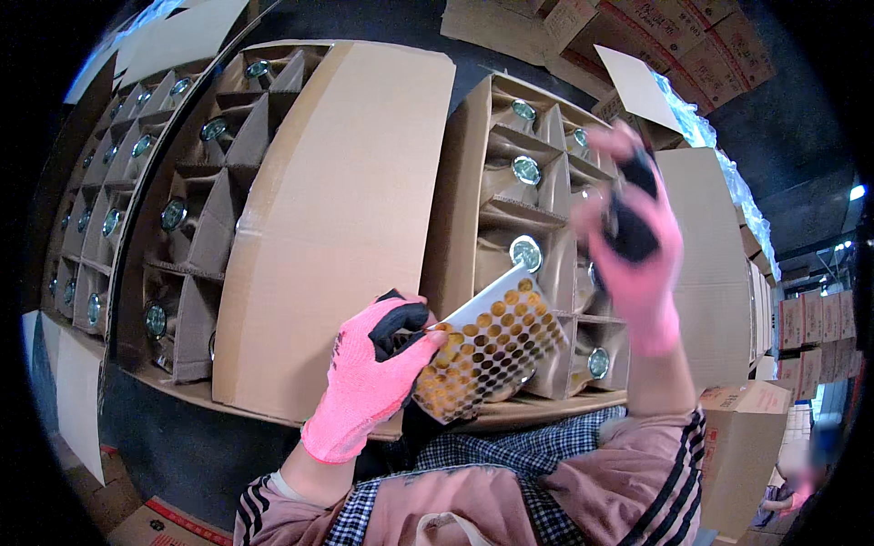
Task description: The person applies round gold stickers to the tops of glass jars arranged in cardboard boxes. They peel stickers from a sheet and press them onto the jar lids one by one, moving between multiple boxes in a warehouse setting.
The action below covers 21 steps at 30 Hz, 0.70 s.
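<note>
My left hand (pixel 378 364), in a pink glove with black patches, is closed on the corner of a sheet of round gold stickers (pixel 492 337). The sheet slants over the near part of an open carton (pixel 455 196). My right hand (pixel 633 227), gloved alike, is raised above the right side of that carton. Motion smears its fingers, so I cannot tell whether they hold anything. In the carton's divided cells stand several glass bottles (pixel 525 170) with shiny round tops. One bottle top (pixel 525 254) shows just beyond the sheet's upper edge.
Left of the middle, a second divided carton (pixel 187 241) holds more bottles, its wide flap (pixel 337 218) folded toward me. Another filled carton (pixel 91 209) lies at the far left. Stacked cartons (pixel 674 45) stand at the back, and a closed carton (pixel 742 446) sits beside my right elbow.
</note>
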{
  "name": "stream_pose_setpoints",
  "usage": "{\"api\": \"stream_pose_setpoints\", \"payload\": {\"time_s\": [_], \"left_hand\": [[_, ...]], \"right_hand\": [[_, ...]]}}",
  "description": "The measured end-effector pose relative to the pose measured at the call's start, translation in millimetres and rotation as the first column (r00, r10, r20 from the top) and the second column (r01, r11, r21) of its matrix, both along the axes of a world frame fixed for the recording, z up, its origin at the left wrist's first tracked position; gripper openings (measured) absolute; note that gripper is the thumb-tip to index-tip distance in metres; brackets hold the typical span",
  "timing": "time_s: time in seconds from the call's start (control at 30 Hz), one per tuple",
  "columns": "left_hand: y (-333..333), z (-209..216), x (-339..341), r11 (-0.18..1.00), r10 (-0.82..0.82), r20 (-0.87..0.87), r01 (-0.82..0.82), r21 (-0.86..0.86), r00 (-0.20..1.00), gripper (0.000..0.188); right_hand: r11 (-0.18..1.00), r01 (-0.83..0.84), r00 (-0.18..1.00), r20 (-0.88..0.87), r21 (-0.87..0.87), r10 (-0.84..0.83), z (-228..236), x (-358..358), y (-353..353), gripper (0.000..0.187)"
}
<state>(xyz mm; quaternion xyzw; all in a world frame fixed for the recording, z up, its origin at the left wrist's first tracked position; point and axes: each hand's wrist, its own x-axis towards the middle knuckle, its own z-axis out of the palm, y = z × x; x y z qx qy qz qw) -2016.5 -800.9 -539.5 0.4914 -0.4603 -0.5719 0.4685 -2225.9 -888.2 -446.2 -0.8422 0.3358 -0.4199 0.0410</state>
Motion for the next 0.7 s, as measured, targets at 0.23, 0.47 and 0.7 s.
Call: {"api": "stream_pose_setpoints", "payload": {"time_s": [0.23, 0.47, 0.7], "left_hand": [[-11, -2, -2, 0.999, -0.03, -0.051, 0.032, 0.038, 0.998, 0.01], [-16, -1, -1, 0.996, -0.045, -0.006, 0.044, -0.074, 0.999, 0.01], [-16, 2, 2, 0.996, -0.036, 0.04, 0.039, -0.077, 0.999, 0.014]], "right_hand": [[0.868, 0.496, 0.804, -0.394, 0.032, -0.445, -94, -91, -226, 0.014], [0.896, 0.443, 0.607, -0.738, 0.006, -0.295, -137, -79, -273, 0.028], [0.903, 0.426, 0.36, -0.904, -0.059, -0.229, -134, -60, -281, 0.032]]}}
